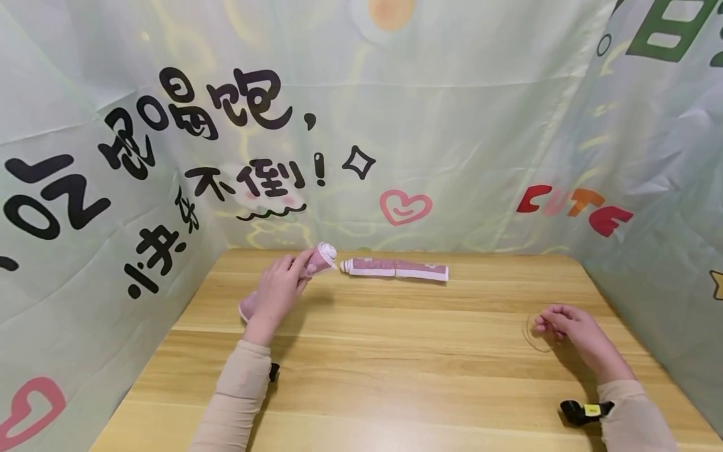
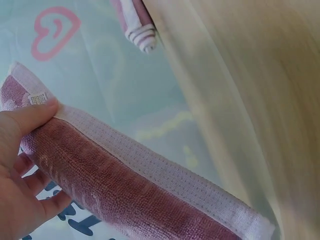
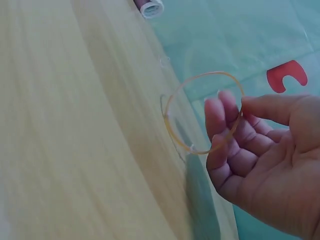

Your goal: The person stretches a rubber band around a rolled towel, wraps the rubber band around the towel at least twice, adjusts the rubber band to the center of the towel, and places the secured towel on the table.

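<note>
Pinching the rubber band [image 3: 166, 116] with my right grip [image 3: 267, 150], my left grip [image 1: 282, 282] curled round the rolled pink towel [image 2: 115, 170], I should hold its layers snug.

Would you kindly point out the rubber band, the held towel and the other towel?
Rubber band [image 3: 216, 72], right wrist view: top of the loop.
Held towel [image 2: 125, 172], left wrist view: its pink middle.
Other towel [image 1: 385, 267], head view: its pink middle.

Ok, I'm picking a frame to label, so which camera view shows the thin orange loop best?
The right wrist view: the loop looks large and nearly whole in outline, with the right hand pinching it. The head view shows it small and faint; the left wrist view doesn't show it.
</note>
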The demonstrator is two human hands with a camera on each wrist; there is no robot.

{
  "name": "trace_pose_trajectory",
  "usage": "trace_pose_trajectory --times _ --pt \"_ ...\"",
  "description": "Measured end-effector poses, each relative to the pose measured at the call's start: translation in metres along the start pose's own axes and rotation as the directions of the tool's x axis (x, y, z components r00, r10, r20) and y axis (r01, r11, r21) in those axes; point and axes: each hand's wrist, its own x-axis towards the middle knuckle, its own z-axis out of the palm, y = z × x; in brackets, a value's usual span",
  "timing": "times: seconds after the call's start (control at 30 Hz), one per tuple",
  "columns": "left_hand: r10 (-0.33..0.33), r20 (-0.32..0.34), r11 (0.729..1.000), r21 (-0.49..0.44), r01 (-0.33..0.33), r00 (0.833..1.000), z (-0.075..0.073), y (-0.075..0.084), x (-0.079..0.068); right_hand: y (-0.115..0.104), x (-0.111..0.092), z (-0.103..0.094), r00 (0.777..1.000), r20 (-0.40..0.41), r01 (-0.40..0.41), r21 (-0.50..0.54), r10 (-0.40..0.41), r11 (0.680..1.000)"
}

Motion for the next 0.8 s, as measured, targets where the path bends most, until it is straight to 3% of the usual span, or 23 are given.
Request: trace_pose_trajectory --times 0.13,0.37,0.6,0.73,0.8 --pt "0.004 0.004 1.000 -0.013 -0.004 1.000 0.001 0.004 0.003 -0.003 0.002 0.003 0.998 0.040 0.037 0.213 -0.046 0.976" --pt "-0.001 0.003 0.998 -0.058 0.001 1.000 0.001 0.014 0.011 -0.010 0.007 0.010 0.983 0.130 0.039 0.550 -0.131 0.834" --pt "-0.004 0.037 0.997 -0.081 0.007 0.999 0.002 0.027 0.016 -0.009 0.011 0.013 0.947 0.227 -0.053 0.808 -0.227 0.586" --pt "-0.006 0.059 0.996 -0.088 0.012 0.998 0.003 0.036 0.018 -0.007 0.014 0.018 0.932 0.202 -0.069 0.913 -0.299 0.403" --pt "-0.009 0.066 0.996 -0.091 0.015 0.998 0.004 0.039 0.019 -0.007 0.017 0.023 0.913 0.190 -0.077 0.950 -0.361 0.303"
